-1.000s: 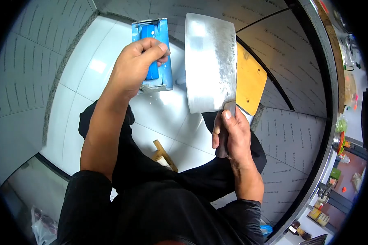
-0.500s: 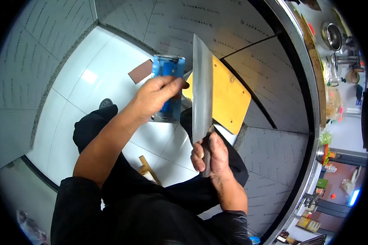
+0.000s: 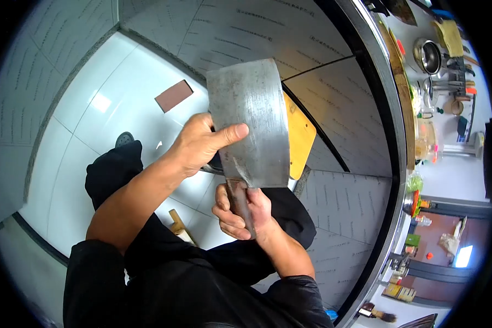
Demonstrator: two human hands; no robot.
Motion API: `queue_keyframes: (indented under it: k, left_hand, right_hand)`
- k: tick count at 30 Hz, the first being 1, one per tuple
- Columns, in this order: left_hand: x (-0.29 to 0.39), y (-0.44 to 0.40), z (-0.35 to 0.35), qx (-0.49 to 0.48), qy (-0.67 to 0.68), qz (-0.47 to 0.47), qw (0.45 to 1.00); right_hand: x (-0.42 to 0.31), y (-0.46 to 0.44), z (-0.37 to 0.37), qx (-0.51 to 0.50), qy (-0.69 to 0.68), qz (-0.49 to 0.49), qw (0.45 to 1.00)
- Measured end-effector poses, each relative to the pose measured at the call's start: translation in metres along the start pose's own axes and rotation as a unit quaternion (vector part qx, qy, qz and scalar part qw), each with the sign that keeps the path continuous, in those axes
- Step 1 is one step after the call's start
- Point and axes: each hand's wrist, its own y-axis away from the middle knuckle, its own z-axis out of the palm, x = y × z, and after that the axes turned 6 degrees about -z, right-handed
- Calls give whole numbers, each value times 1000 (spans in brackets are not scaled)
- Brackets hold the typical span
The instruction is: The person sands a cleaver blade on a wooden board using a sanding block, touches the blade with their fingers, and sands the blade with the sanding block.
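A wide cleaver (image 3: 254, 109) is held with its blade pointing away from me and its broad, scratched face turned up to me. My right hand (image 3: 243, 213) is closed around its dark handle (image 3: 239, 205). At the blade's left edge, my left hand (image 3: 205, 139) pinches the cleaver: the thumb lies on the face and the other fingers are hidden behind the steel. Behind the blade, a yellow wooden board (image 3: 299, 134) with screw heads sticks out to the right.
A reddish-brown rectangular block (image 3: 174, 96) lies on the white tiled floor (image 3: 123, 76). A piece of wood (image 3: 179, 225) lies near my legs. Along the right runs a metal-edged counter (image 3: 391, 109) with a steel bowl (image 3: 427, 56), kitchen tools and food items.
The cleaver has turned from nearly edge-on to face-up and moved left. My left hand has gone from beside a blue object onto the blade, which now hides that object.
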Motion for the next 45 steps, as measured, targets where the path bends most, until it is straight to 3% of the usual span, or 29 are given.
queue_keyframes:
  k: [4,15,33,45]
  left_hand:
    - [2,-1,-3,56,-40,34,997]
    - [0,-3,-3,16,-61,48,997]
    - [0,-4,-9,-8,-65,45,997]
    - [0,-5,-10,-18,-60,38,997]
  right_hand:
    - [1,-5,-3,-3,13,3,1000]
    - [6,0,-5,-31,-1,-21,999]
    - [6,1,-6,-22,25,-7,999]
    - [7,-1,-2,6,33,-47,998]
